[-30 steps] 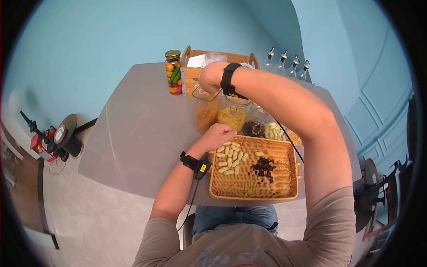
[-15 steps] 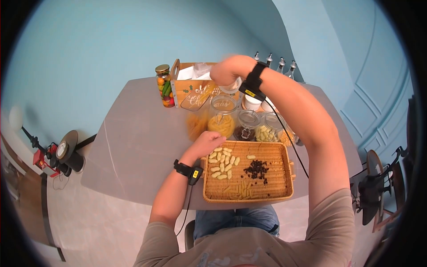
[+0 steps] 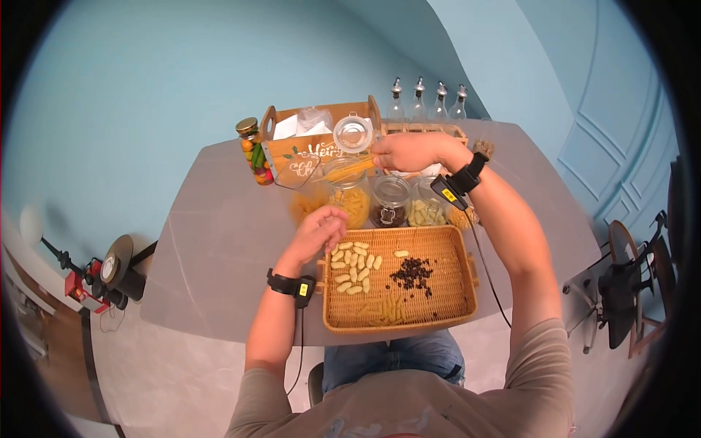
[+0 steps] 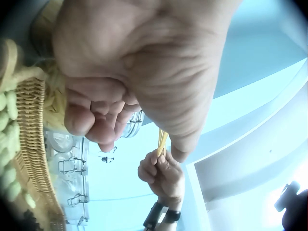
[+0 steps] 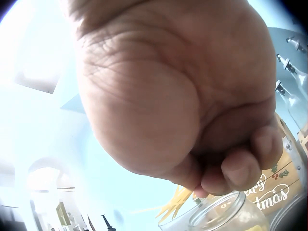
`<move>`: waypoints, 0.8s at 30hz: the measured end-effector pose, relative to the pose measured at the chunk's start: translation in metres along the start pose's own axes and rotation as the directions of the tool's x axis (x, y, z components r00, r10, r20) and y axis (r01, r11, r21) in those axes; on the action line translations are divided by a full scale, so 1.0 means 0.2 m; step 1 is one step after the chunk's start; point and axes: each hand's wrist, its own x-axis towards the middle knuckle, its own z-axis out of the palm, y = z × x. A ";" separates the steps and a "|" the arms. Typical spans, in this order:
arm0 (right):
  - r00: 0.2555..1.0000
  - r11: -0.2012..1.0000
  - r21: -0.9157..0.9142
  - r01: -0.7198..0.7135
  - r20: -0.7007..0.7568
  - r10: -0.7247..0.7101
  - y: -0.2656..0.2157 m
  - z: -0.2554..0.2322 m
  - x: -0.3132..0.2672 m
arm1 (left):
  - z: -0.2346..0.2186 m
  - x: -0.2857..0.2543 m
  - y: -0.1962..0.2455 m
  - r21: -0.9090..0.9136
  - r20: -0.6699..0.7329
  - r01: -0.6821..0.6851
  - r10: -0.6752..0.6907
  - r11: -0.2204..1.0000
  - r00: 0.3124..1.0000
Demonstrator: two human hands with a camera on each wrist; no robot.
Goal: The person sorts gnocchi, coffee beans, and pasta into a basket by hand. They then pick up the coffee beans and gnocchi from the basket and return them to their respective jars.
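Right hand [image 3: 416, 152] pinches noodles [image 3: 352, 169] above the jars

Head view: The right hand clamps one end of the long yellow noodles between thumb and fingers. They point left, over the open pasta jar [image 3: 350, 209] and towards a clear container [image 3: 307, 204] with more strands, in front of the wooden crate [image 3: 283, 153]. The left hand [image 3: 318, 233] has its fingers apart from the thumb and loosely bent, by the far left corner of the basket [image 3: 454, 296]; whether it touches the rim is unclear. Inside the basket, peanuts [image 3: 353, 268] lie at the left, dark pieces [image 3: 413, 273] right of the middle and short pasta [image 3: 391, 312] near the front. The basket and jars stand on the grey surface [image 3: 196, 244]. A jar of mixed vegetables [image 3: 255, 155] stands left of the crate, and four bottles [image 3: 418, 104] stand to its right.

Left wrist view: The left hand's palm fills the upper part, fingers loosely bent. Beyond it, the right hand grips the noodles. Peanuts and the basket's woven wall show at the left, beside clasped jars.

Right wrist view: The right hand's fingers are curled, with the noodles slanting down beneath them near an open jar rim.
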 end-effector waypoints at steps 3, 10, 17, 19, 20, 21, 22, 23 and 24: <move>0.999 0.999 0.018 0.035 0.020 -0.035 -0.05 0.04 -0.17 | 0.02 0.00 0.02 -0.163 0.053 -0.042 0.051 0.986 0.997; 0.960 0.998 0.063 0.020 0.277 -0.037 -0.14 0.23 -0.32 | 0.11 -0.03 0.08 -0.347 0.141 0.176 -0.134 0.921 0.981; 0.943 0.986 0.084 0.143 0.290 -0.162 -0.08 0.52 -0.26 | 0.18 -0.09 0.19 0.112 0.376 0.322 -0.340 0.940 0.862; 0.939 0.987 0.092 0.131 0.306 -0.153 -0.07 0.53 -0.24 | 0.19 -0.08 0.20 0.188 0.357 0.366 -0.410 0.911 0.839; 0.935 0.985 0.109 0.137 0.314 -0.165 -0.06 0.54 -0.23 | 0.19 -0.07 0.19 0.205 0.335 0.388 -0.437 0.898 0.835; 0.931 0.982 0.127 0.142 0.321 -0.176 -0.04 0.55 -0.22 | 0.19 -0.07 0.18 0.221 0.313 0.411 -0.463 0.885 0.829; 0.927 0.979 0.143 0.146 0.327 -0.186 -0.03 0.56 -0.20 | 0.19 -0.06 0.17 0.234 0.296 0.423 -0.478 0.876 0.827; 0.917 0.975 0.202 0.088 0.366 -0.159 -0.03 0.56 -0.19 | 0.20 -0.06 0.16 0.247 0.279 0.434 -0.492 0.866 0.824; 0.904 0.966 0.257 0.027 0.406 -0.133 -0.02 0.55 -0.18 | 0.20 -0.05 0.16 0.259 0.262 0.445 -0.506 0.857 0.821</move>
